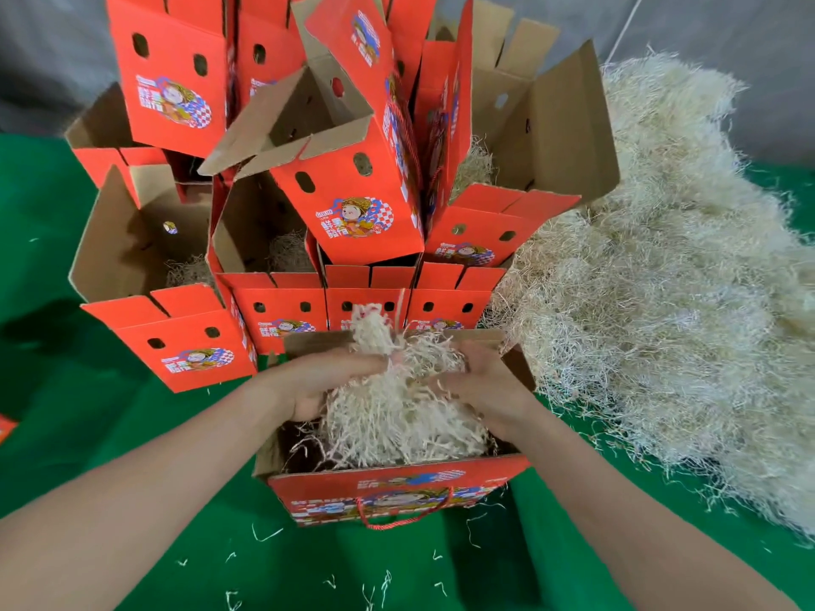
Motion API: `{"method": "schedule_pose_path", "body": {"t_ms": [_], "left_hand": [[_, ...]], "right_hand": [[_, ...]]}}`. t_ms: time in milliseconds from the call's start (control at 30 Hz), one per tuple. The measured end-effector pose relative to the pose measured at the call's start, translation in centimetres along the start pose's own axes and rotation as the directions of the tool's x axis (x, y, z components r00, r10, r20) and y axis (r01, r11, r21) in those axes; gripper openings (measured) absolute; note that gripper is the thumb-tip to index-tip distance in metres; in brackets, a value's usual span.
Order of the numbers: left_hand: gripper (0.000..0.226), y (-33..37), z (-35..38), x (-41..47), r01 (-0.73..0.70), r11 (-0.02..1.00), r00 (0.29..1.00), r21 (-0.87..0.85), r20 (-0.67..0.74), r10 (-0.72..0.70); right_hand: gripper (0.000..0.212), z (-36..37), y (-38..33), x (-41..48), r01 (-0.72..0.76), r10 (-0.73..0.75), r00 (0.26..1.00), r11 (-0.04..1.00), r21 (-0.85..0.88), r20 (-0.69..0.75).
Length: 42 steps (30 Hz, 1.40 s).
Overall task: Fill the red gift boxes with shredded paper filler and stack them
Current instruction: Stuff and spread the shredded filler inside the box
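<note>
An open red gift box (397, 496) with a red cord handle stands on the green cloth right in front of me. A clump of pale shredded paper filler (397, 412) sits in its mouth, partly above the rim. My left hand (317, 385) grips the clump from the left and my right hand (485, 390) grips it from the right, fingers curled into the shreds. Behind it rises a stack of red gift boxes (353, 205), flaps open, some with filler visible inside.
A large heap of loose shredded paper (661, 280) covers the cloth to the right. Stray shreds lie scattered on the green cloth (110, 412) near me. A grey backdrop hangs behind. A red box corner (6, 427) shows at the left edge.
</note>
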<state>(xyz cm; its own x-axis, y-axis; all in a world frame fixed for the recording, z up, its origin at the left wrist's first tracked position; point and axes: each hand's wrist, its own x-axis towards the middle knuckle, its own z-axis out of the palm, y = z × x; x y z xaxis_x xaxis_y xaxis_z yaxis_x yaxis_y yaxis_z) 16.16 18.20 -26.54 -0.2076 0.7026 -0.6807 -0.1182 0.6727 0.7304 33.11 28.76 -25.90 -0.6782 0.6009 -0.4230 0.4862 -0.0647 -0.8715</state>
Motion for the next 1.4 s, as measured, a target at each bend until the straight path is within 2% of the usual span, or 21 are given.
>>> {"method": "schedule_pose_path", "body": {"t_ms": [33, 67, 133, 167, 233, 300, 367, 433, 567, 733, 867, 900, 933, 1000, 1067, 1100, 1200, 1233, 1300, 1333, 1400], "left_hand": [[0.108, -0.1, 0.7, 0.1, 0.009, 0.996, 0.999, 0.086, 0.033, -0.011], [0.098, -0.1, 1.4, 0.1, 0.002, 0.987, 0.999, 0.160, 0.046, -0.009], [0.054, 0.0, 2.3, 0.4, -0.070, 0.962, 0.997, 0.264, 0.000, 0.072], [0.043, 0.2, 2.3, 0.5, -0.098, 0.960, 0.993, 0.263, -0.033, 0.110], [0.049, 0.6, 1.6, 0.5, -0.102, 0.976, 0.985, 0.192, -0.116, 0.126], [0.081, 0.5, 1.0, 0.7, -0.082, 0.990, 0.983, 0.113, -0.153, 0.099], [0.104, 0.4, 1.4, 0.7, -0.061, 0.992, 0.987, 0.110, -0.142, 0.077], [0.104, 0.2, 1.7, 0.8, -0.055, 0.986, 0.989, 0.158, -0.126, 0.075], [0.082, -0.5, -0.2, 0.4, -0.038, 0.977, 0.974, 0.212, -0.209, 0.084], [0.083, -1.0, -0.7, 0.4, -0.022, 0.975, 0.974, 0.222, -0.213, 0.071], [0.086, -0.9, 0.9, 0.3, -0.073, 0.970, 0.989, 0.234, -0.111, 0.101], [0.082, -0.9, 1.2, 0.0, -0.070, 0.955, 0.989, 0.289, -0.105, 0.104], [0.080, -1.0, 1.1, -0.2, -0.057, 0.937, 0.988, 0.345, -0.117, 0.103], [0.056, -0.9, 0.0, -0.6, -0.043, 0.892, 0.986, 0.451, -0.125, 0.111], [0.025, -0.7, -1.3, -1.0, -0.044, 0.866, 0.982, 0.497, -0.138, 0.129], [0.022, -0.5, -1.5, -1.3, -0.046, 0.859, 0.978, 0.510, -0.152, 0.142], [0.023, -0.1, -1.9, -0.9, -0.069, 0.869, 0.970, 0.489, -0.169, 0.173], [0.028, 0.3, -1.7, -1.1, -0.080, 0.871, 0.966, 0.484, -0.179, 0.188], [0.069, 0.5, -1.0, -0.4, -0.079, 0.917, 0.973, 0.392, -0.171, 0.157], [0.072, 0.5, -0.5, 0.1, -0.100, 0.944, 0.981, 0.316, -0.130, 0.147], [0.048, 0.4, 0.3, -0.1, -0.127, 0.937, 0.988, 0.325, -0.038, 0.147]], "right_hand": [[0.053, 0.7, 0.0, 0.2, 0.009, -0.008, 0.999, 1.000, 0.029, -0.040], [0.045, 1.3, -0.2, 0.3, 0.011, -0.007, 0.998, 0.998, 0.055, -0.067], [0.049, 1.4, -0.4, 0.5, -0.005, 0.013, 0.999, 0.989, 0.150, -0.052], [0.056, 1.1, -0.7, 0.3, -0.018, 0.024, 0.999, 0.979, 0.201, -0.027], [0.064, -0.1, -0.9, -0.1, 0.003, -0.011, 0.999, 0.971, 0.240, 0.033], [0.071, -0.4, -0.7, -0.3, -0.016, 0.002, 0.994, 0.992, 0.128, 0.113], [0.051, 0.5, -0.3, -0.2, -0.022, 0.010, 0.992, 0.996, 0.092, 0.129], [0.041, 1.0, 0.1, 0.1, -0.025, 0.014, 0.995, 0.993, 0.117, 0.096], [0.079, -1.5, 0.2, -0.7, -0.053, 0.044, 0.995, 0.993, 0.102, 0.089], [0.075, -1.9, -0.5, -0.8, -0.083, 0.071, 0.986, 0.994, 0.077, 0.149], [0.091, 0.7, -1.3, -0.9, -0.112, 0.106, 0.965, 0.994, 0.008, 0.239], [0.085, 0.9, -1.3, -0.8, -0.122, 0.128, 0.964, 0.992, -0.037, 0.234], [0.066, 0.5, -1.2, -0.6, -0.100, 0.114, 0.967, 0.992, -0.075, 0.227], [0.033, -1.2, -1.2, -0.8, -0.049, 0.074, 0.980, 0.989, -0.138, 0.183], [0.030, -2.9, -0.9, -1.0, -0.028, 0.049, 0.991, 0.987, -0.161, 0.127], [0.036, -3.4, -1.0, -1.2, -0.017, 0.036, 0.994, 0.985, -0.174, 0.104], [0.037, -3.7, -1.7, -1.3, 0.084, -0.064, 0.990, 0.984, -0.158, 0.124], [0.047, -3.7, -2.0, -1.0, 0.101, -0.084, 0.988, 0.986, -0.135, 0.127], [0.070, -2.9, -1.9, -0.5, 0.059, -0.040, 0.991, 0.987, -0.147, 0.128], [0.058, -2.2, -1.5, -0.1, 0.039, -0.015, 0.992, 0.980, -0.193, 0.125], [0.028, -0.8, -0.8, 0.4, 0.062, -0.025, 0.995, 0.920, -0.386, 0.100]]}}
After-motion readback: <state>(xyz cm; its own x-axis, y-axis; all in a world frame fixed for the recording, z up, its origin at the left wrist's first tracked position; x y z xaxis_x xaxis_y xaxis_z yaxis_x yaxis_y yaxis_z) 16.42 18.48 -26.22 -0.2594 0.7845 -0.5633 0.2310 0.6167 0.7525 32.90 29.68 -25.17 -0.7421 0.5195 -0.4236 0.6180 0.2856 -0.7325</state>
